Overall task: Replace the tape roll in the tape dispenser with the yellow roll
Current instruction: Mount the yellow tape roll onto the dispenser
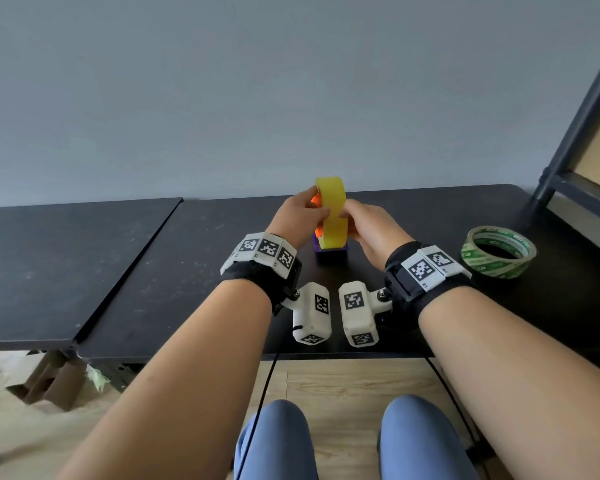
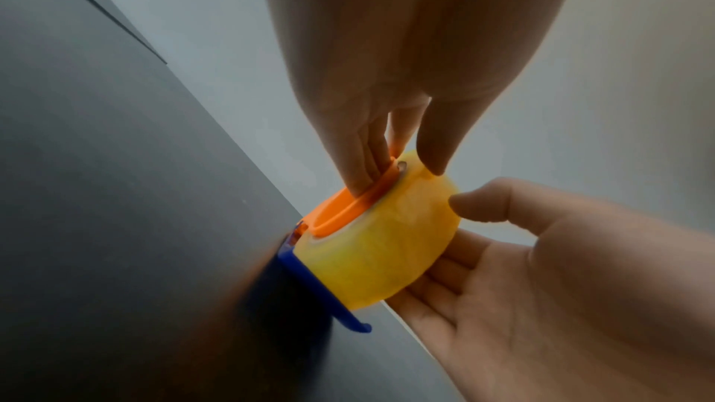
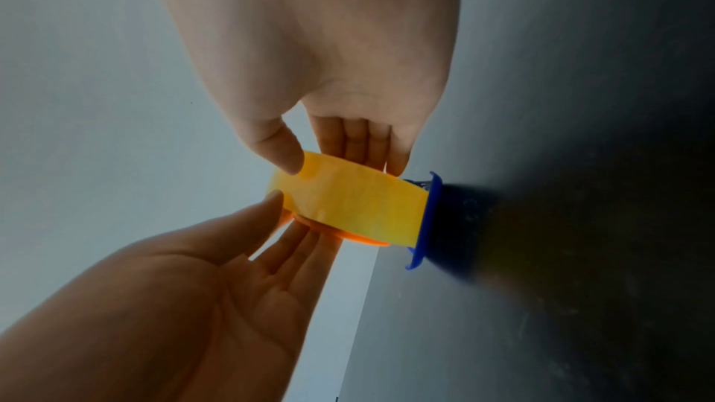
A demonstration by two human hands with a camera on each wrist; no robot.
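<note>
The yellow tape roll [image 1: 331, 213] stands on edge on the blue tape dispenser [image 1: 329, 253] near the table's far side, with an orange hub [image 1: 315, 201] in its core. My left hand [image 1: 314, 210] pinches it from the left, thumb on the yellow rim and fingers [image 2: 361, 170] on the orange hub [image 2: 344, 210]. From the right, my right hand [image 1: 351, 219] pinches the roll [image 3: 348, 210], thumb on its rim and fingers [image 3: 356, 139] behind its far face. The blue base [image 2: 309, 283] shows under the roll. The dispenser's cutter is hidden.
A clear tape roll with green print [image 1: 498, 251] lies flat on the black table [image 1: 187, 271] at the right. A second black tabletop [image 1: 49, 265] adjoins on the left. A dark shelf frame [image 1: 575, 133] rises at the far right, and a grey wall stands behind.
</note>
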